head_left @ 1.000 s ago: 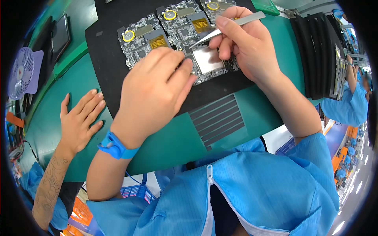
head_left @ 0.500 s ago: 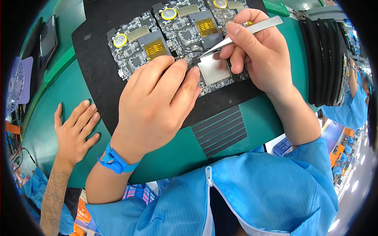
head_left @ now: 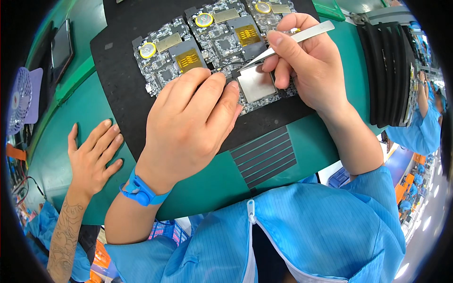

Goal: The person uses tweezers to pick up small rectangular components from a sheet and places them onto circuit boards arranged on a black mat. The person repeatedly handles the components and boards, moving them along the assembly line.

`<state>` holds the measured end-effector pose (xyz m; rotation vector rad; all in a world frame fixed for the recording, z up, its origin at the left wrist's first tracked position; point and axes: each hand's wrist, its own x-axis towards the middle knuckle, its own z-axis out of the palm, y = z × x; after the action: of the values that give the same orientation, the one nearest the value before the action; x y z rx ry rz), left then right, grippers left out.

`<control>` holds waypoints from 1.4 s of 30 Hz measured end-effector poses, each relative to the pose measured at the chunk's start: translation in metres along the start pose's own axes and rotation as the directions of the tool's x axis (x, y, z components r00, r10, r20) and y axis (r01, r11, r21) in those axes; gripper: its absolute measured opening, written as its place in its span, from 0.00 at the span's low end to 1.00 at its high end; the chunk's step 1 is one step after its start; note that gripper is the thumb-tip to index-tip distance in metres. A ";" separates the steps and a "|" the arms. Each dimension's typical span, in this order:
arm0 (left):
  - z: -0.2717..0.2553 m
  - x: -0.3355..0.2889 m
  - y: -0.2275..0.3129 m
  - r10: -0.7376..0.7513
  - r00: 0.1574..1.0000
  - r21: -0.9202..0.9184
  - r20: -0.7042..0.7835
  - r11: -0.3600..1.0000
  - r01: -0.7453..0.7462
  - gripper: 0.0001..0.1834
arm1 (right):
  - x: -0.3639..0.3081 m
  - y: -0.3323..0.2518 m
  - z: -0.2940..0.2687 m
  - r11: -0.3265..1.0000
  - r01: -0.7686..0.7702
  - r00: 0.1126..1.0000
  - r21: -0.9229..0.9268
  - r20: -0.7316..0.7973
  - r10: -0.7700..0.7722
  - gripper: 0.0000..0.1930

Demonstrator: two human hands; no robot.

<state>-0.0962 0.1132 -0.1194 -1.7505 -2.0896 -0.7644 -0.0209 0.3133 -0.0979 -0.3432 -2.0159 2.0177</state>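
Note:
My right hand point(head_left: 311, 66) grips pointed metal tweezers point(head_left: 309, 35), their tips down at the upper left corner of a flat silver plate point(head_left: 257, 86). That plate is on the middle circuit board point(head_left: 224, 45), which also carries a yellow-rimmed coin cell point(head_left: 204, 20) and an amber film patch point(head_left: 247, 35). My left hand point(head_left: 181, 118) arches over the lower part of the boards with fingers bent. Its fingertips come down just left of the plate; what they pinch or press is hidden. A similar left board point(head_left: 165, 59) is partly covered by this hand.
The boards lie on a black mat point(head_left: 115, 70) on a green table point(head_left: 212, 181). Dark strips point(head_left: 264, 158) sit near the front edge. A co-worker's hand point(head_left: 94, 158) rests at left. Black trays point(head_left: 389, 75) stand upright at right; a small fan point(head_left: 19, 99) is far left.
My left hand and the left part of the mat with its board have shifted slightly right. The tweezers have moved a little left, their tips staying near the plate's corner.

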 end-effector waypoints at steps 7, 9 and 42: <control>-0.004 0.005 0.003 -0.042 0.998 -0.023 0.049 0.999 0.044 0.25 | -0.001 -0.002 0.002 0.999 -0.030 0.999 -0.016 -0.027 0.029 0.10; -0.004 0.007 0.004 -0.053 0.996 -0.026 0.073 0.998 0.055 0.25 | -0.001 -0.002 0.003 1.000 -0.019 0.999 -0.015 -0.031 0.019 0.09; -0.001 0.005 0.005 -0.033 0.999 -0.002 0.029 0.999 0.033 0.23 | -0.024 0.010 0.003 0.928 0.364 0.930 -0.077 -0.022 -0.366 0.10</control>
<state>-0.0926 0.1169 -0.1146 -1.7425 -2.1429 -0.7548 -0.0002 0.3022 -0.1081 -0.0113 -1.9607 1.7027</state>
